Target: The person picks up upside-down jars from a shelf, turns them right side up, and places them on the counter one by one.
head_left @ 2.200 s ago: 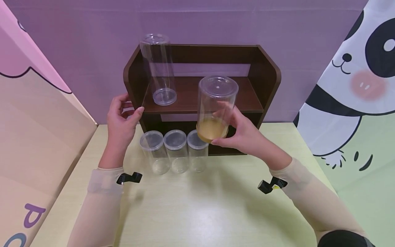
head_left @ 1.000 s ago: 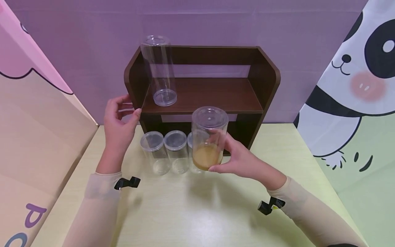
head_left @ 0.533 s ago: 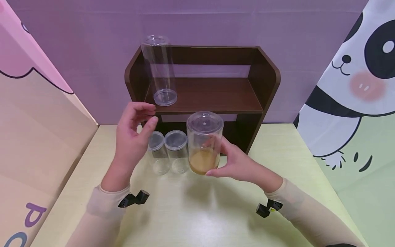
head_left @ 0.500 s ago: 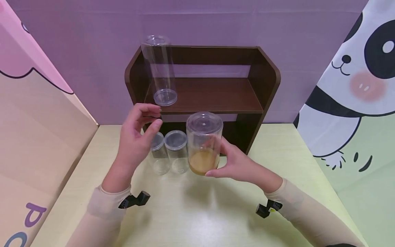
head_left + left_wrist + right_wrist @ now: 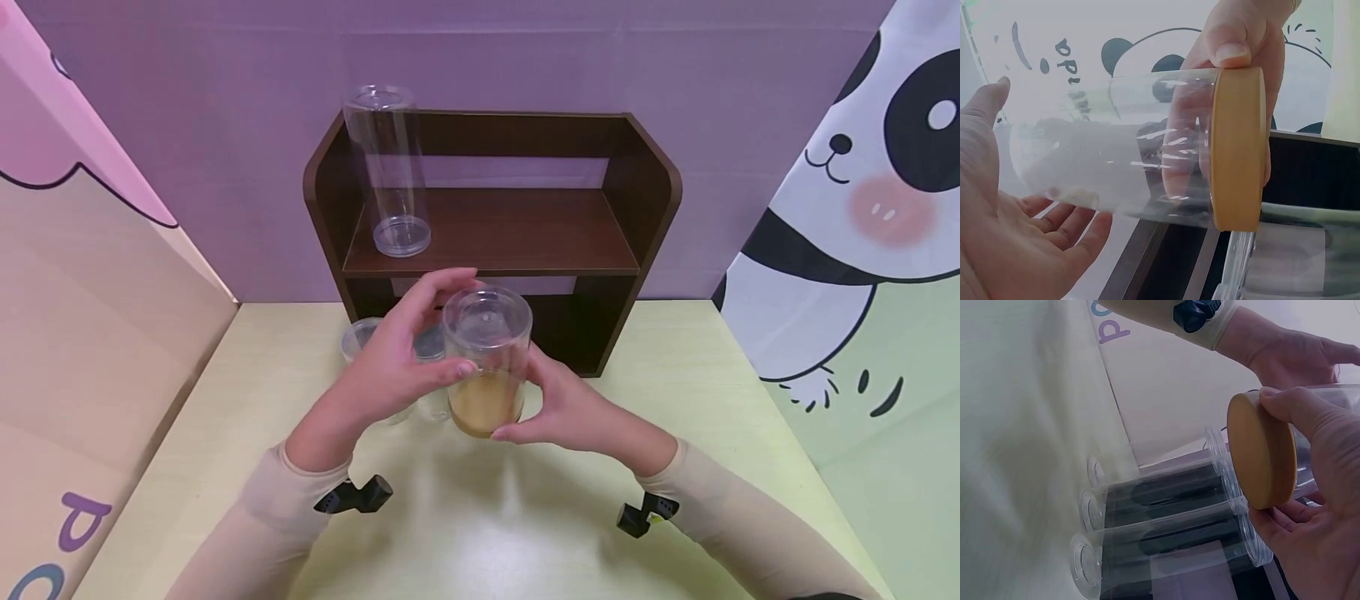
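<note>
A clear plastic jar (image 5: pixel 487 321) is held upside down above the table, its yellow lid (image 5: pixel 1259 450) at the bottom. My right hand (image 5: pixel 573 408) grips the lid end; in the left wrist view its thumb lies on the yellow lid (image 5: pixel 1238 150). My left hand (image 5: pixel 390 362) is spread around the jar's upper, base end from the left. In the left wrist view, its thumb and fingers stand on either side of the clear base with a gap showing at the thumb. Contact by the fingers is hard to tell.
A dark brown two-tier shelf (image 5: pixel 510 225) stands at the back of the table. On its upper tier, at the left, is a tall clear cylinder (image 5: pixel 402 240). Three clear lidded jars (image 5: pixel 1166 544) stand in a row before it, partly hidden in the head view.
My left hand has left the shelf's left side and moved right to the jar. The right hand has lowered the jar from before the shelf and shifted it slightly left.
</note>
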### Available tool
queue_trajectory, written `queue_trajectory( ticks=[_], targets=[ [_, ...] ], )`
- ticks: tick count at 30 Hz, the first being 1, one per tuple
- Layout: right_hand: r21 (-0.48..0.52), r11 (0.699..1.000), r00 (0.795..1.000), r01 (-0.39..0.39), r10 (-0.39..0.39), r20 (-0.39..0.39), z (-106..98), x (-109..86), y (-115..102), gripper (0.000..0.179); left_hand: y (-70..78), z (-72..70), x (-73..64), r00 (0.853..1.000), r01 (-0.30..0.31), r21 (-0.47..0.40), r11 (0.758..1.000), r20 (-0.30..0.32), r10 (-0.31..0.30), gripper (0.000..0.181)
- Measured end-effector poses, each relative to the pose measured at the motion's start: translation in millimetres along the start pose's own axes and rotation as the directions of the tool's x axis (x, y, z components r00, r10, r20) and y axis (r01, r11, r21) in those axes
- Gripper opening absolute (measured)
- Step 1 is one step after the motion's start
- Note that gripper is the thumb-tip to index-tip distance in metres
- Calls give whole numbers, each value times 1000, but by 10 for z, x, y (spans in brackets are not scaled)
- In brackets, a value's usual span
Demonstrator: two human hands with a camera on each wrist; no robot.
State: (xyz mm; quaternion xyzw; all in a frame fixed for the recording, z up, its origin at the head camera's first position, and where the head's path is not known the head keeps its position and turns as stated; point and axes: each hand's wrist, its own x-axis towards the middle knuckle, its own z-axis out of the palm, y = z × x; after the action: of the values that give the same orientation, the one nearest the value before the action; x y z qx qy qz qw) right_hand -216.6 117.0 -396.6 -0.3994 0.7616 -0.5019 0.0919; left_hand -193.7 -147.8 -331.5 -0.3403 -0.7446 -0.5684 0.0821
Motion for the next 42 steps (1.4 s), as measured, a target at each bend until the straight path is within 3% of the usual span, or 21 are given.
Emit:
queue_trajectory(
  ticks=[6, 21, 35, 42],
  targets=[
    [-27, 999, 1000, 25, -25, 10, 18, -11, 13, 105, -26, 53, 15, 999, 50, -20, 999, 17, -50, 97],
    [-57, 997, 999, 50, -50, 1, 31, -26, 10, 105, 14, 84, 15, 999, 48, -43, 998, 22, -47, 83],
    [-78, 992, 995, 96, -93, 38, -147, -112, 98, 94, -17, -73, -79, 1000, 18, -78, 997, -10, -18, 79],
    [-17, 994, 994, 110, -109, 29, -262, -136, 88, 89, -79, -187, -151, 1000, -4, -46, 999, -13, 3, 75]
  ],
)
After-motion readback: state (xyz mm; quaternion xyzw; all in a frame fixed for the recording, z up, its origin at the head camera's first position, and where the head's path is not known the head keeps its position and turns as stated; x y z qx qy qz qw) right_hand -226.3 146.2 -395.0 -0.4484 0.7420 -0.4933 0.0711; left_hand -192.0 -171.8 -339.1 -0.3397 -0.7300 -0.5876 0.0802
